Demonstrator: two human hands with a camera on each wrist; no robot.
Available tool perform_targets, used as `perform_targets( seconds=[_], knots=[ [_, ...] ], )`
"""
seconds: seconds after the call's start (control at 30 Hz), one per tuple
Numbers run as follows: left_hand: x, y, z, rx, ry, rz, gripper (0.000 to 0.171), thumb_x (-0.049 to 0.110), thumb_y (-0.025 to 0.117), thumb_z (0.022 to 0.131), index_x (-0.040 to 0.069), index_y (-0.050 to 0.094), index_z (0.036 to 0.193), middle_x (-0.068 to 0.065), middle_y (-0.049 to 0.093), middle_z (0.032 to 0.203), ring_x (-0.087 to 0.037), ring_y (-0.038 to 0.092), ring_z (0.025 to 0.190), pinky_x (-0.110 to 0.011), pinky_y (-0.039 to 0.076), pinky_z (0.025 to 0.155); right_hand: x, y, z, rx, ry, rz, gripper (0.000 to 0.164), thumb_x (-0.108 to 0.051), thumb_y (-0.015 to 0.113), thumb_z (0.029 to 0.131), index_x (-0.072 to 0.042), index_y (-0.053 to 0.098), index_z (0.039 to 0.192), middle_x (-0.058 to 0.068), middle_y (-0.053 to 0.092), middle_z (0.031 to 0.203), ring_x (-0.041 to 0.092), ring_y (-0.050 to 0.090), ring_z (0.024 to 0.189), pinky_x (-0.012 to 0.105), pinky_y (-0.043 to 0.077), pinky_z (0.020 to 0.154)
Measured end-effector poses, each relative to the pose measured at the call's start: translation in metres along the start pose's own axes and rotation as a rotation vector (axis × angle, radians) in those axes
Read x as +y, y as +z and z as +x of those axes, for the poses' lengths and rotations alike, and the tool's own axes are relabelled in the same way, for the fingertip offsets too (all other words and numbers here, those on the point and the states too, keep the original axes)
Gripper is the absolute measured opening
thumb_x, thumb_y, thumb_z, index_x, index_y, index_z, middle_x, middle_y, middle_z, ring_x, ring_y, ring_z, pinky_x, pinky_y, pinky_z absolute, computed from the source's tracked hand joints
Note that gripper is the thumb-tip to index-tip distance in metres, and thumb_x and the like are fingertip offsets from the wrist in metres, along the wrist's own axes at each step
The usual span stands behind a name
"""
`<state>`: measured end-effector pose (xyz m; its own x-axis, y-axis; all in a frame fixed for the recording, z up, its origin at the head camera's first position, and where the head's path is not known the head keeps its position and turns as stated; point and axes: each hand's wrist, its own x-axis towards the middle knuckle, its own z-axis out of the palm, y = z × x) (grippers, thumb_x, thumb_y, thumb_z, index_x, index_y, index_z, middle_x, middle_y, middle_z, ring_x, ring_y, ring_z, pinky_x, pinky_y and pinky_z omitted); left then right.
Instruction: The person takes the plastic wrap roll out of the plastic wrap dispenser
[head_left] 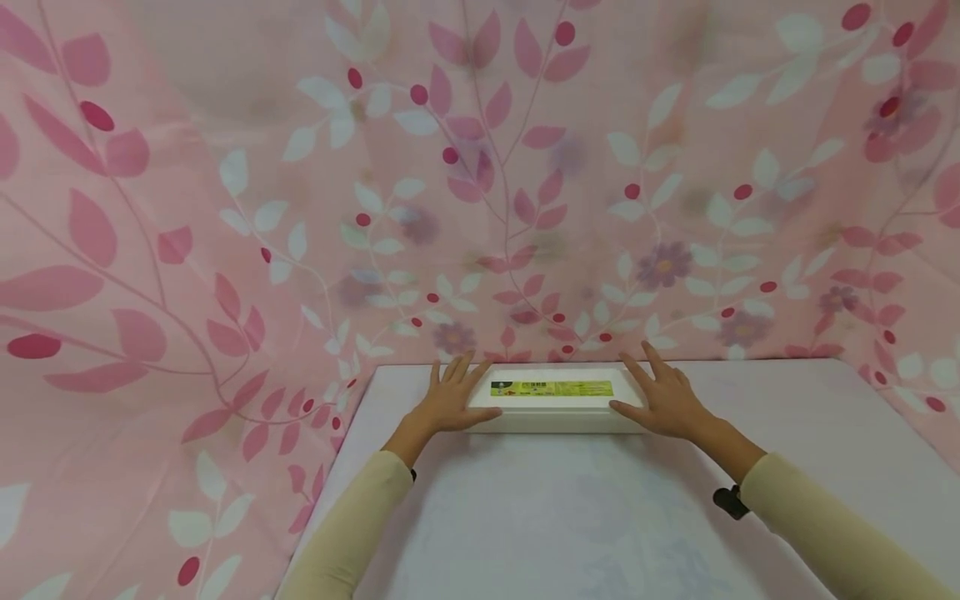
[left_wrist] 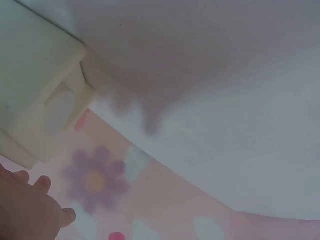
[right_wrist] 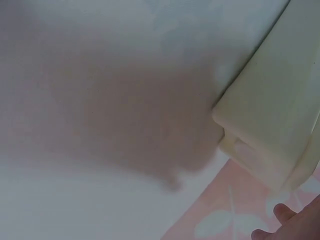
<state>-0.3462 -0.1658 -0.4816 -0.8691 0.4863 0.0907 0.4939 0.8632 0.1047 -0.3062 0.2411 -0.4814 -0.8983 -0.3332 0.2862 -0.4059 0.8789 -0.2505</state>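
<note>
A long white lidded box (head_left: 555, 421) stands near the far edge of the table, with a yellow-green label (head_left: 551, 388) on its top. My left hand (head_left: 450, 400) is at the left end of the box, fingers spread and thumb over the front top edge. At the opposite end, my right hand (head_left: 667, 404) has its fingers spread and its thumb at the front right corner. Each wrist view shows a box end with a recessed notch and a few fingertips beside it; most of each hand is out of frame there.
A pale cloth covers the table (head_left: 555, 533), which stretches toward me in front of the box. Pink fabric with leaves and flowers (head_left: 510, 208) hangs behind the table and along its left and right sides. A dark strap part (head_left: 731, 502) shows by the right sleeve.
</note>
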Motion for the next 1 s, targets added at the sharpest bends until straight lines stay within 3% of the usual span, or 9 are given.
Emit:
perform_targets(
  seconds=[0.27, 0.47, 0.63, 0.77, 0.9, 1.0],
  knots=[
    [-0.004, 0.001, -0.002, -0.012, -0.01, -0.037, 0.097, 0.076, 0.053, 0.083, 0.028, 0.017, 0.159, -0.008, 0.006, 0.167, -0.034, 0.016, 0.152, -0.068, 0.0, 0.116, -0.001, 0.008, 0.002, -0.04, 0.014, 0.01, 0.093, -0.064, 0.06, 0.088, -0.018, 0.02, 0.159, 0.024, 0.006, 0.164, 0.05, 0.026, 0.142, 0.075, 0.025, 0.104],
    [-0.005, 0.006, 0.0, -0.004, -0.002, -0.055, 0.099, 0.076, 0.057, 0.081, 0.029, 0.017, 0.159, -0.008, 0.013, 0.166, -0.035, 0.02, 0.15, -0.068, 0.002, 0.116, -0.001, 0.013, 0.002, -0.036, 0.004, 0.026, 0.096, -0.063, 0.063, 0.085, -0.014, 0.023, 0.157, 0.026, 0.007, 0.163, 0.054, 0.029, 0.139, 0.075, 0.03, 0.102],
    [-0.005, 0.009, 0.002, -0.024, 0.0, -0.065, 0.103, 0.077, 0.059, 0.078, 0.033, 0.014, 0.159, -0.007, 0.021, 0.164, -0.034, 0.024, 0.148, -0.068, 0.006, 0.116, -0.001, 0.017, 0.001, -0.082, 0.027, 0.05, 0.1, -0.067, 0.062, 0.084, -0.012, 0.023, 0.157, 0.025, 0.006, 0.163, 0.054, 0.027, 0.14, 0.075, 0.03, 0.102],
    [-0.007, 0.011, 0.002, -0.051, -0.005, -0.076, 0.109, 0.079, 0.063, 0.074, 0.033, 0.011, 0.159, -0.007, 0.021, 0.163, -0.033, 0.025, 0.148, -0.067, 0.007, 0.117, 0.001, 0.02, 0.0, -0.101, 0.04, 0.066, 0.102, -0.068, 0.063, 0.083, -0.012, 0.021, 0.158, 0.027, 0.006, 0.162, 0.058, 0.031, 0.136, 0.077, 0.032, 0.098],
    [-0.009, 0.011, 0.004, -0.031, -0.011, -0.133, 0.116, 0.075, 0.072, 0.069, 0.029, 0.017, 0.159, -0.009, 0.025, 0.161, -0.031, 0.027, 0.147, -0.067, 0.007, 0.117, 0.005, 0.022, 0.002, -0.104, 0.05, 0.1, 0.11, -0.071, 0.067, 0.079, -0.017, 0.014, 0.159, 0.028, 0.007, 0.161, 0.059, 0.034, 0.135, 0.076, 0.035, 0.097],
    [-0.012, 0.012, 0.006, -0.029, -0.022, -0.16, 0.117, 0.073, 0.076, 0.066, 0.031, 0.017, 0.158, -0.008, 0.029, 0.159, -0.029, 0.03, 0.146, -0.067, 0.008, 0.117, 0.008, 0.023, 0.003, -0.113, 0.057, 0.124, 0.115, -0.073, 0.069, 0.074, -0.021, 0.012, 0.16, 0.026, 0.013, 0.16, 0.054, 0.04, 0.132, 0.073, 0.039, 0.097]
  ],
)
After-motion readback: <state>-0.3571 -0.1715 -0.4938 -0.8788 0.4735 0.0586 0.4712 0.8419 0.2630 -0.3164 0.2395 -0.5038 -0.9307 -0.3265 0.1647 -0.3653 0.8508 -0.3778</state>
